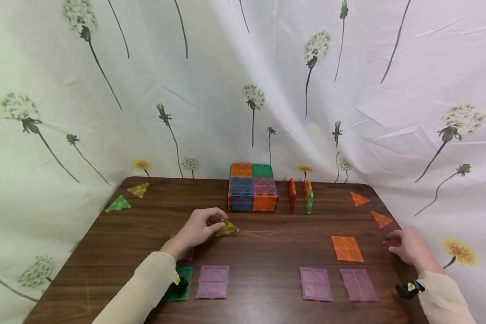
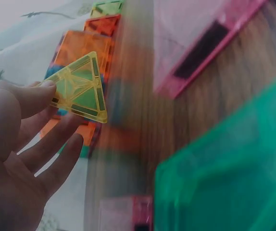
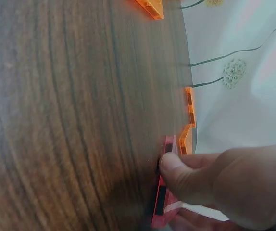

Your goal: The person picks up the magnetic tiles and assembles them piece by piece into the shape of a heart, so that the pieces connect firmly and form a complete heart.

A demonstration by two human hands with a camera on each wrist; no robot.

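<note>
My left hand (image 1: 200,227) pinches a yellow triangular magnetic tile (image 2: 82,89) between thumb and fingers, above the table in front of a block of square tiles (image 1: 253,186). The block is orange, green, blue and purple. At the table's right side, my right hand (image 1: 409,246) grips a pink magnetic tile (image 3: 161,199) by its edge. The fingers cover much of that tile, so its full shape cannot be told. Two orange triangular tiles, one farther back (image 1: 359,198) and one closer (image 1: 381,219), lie beyond the right hand.
A red tile (image 1: 292,195) and a green-yellow tile (image 1: 309,197) stand upright right of the block. Flat squares include an orange tile (image 1: 347,249), purple tiles (image 1: 213,281) and a green tile (image 1: 184,288) under the left forearm. Yellow (image 1: 139,190) and green triangles (image 1: 119,204) lie at back left.
</note>
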